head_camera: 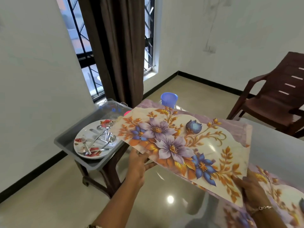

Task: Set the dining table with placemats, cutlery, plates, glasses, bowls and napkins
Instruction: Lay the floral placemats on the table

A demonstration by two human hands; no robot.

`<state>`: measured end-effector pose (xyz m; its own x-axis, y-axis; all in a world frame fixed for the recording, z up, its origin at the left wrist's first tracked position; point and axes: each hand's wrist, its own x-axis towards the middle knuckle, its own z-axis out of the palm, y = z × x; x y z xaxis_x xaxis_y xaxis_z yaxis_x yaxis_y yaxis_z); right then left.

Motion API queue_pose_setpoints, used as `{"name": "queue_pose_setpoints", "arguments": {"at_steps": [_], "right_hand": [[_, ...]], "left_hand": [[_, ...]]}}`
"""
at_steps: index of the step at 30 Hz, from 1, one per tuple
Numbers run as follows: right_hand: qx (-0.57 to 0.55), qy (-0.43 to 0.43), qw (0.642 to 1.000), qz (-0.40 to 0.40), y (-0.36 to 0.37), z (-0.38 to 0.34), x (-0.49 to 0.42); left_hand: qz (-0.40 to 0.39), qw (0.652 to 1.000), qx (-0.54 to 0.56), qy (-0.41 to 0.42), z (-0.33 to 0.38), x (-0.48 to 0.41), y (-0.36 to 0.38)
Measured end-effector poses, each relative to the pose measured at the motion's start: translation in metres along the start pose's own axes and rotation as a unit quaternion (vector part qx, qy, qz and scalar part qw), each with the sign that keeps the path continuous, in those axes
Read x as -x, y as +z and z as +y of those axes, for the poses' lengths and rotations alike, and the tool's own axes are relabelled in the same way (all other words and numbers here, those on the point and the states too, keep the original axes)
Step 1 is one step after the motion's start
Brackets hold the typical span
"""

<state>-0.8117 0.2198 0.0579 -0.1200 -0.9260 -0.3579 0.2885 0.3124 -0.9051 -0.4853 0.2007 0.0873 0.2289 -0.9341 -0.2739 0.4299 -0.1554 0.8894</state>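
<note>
We hold a floral placemat (181, 145) above the table (276, 145); left hand (137, 163) and right hand (254, 190) each pinch an edge; second mat (283, 195) (lower right) looks laid; plates (92, 140) and cutlery (105, 137) sit in the grey tray (65, 140); we judge it early, most left.

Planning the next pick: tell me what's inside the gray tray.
A plate piled with cutlery, and clear glasses at the far end. The held placemat covers the tray's right side; only a pink edge shows there.
</note>
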Motion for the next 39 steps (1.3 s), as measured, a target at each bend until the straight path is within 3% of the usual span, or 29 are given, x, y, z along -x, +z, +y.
{"name": "queue_pose_setpoints", "arguments": {"at_steps": [3, 7, 12, 18, 29, 39], "right_hand": [[0.023, -0.014, 1.000, 0.002, 0.015, -0.005, -0.024], [-0.053, -0.033, 0.998, 0.028, 0.023, 0.003, -0.067], [-0.078, -0.047, 0.986, 0.137, 0.021, -0.011, -0.108], [-0.127, -0.087, 0.967, 0.202, 0.012, -0.040, -0.128], [-0.127, -0.160, 0.911, 0.358, -0.014, -0.066, -0.145], [-0.172, -0.175, 0.854, 0.460, -0.043, -0.145, -0.292]], "left_hand": [[-0.015, 1.000, -0.018, -0.007, 0.008, -0.040, 0.008], [-0.045, 0.998, -0.039, -0.028, 0.013, -0.109, 0.033], [-0.091, 0.990, -0.075, -0.079, 0.019, -0.188, 0.091], [-0.169, 0.975, -0.057, -0.135, 0.015, -0.251, 0.170], [-0.321, 0.915, -0.092, -0.225, -0.027, -0.312, 0.312], [-0.407, 0.874, -0.125, -0.235, -0.058, -0.458, 0.485]]}}
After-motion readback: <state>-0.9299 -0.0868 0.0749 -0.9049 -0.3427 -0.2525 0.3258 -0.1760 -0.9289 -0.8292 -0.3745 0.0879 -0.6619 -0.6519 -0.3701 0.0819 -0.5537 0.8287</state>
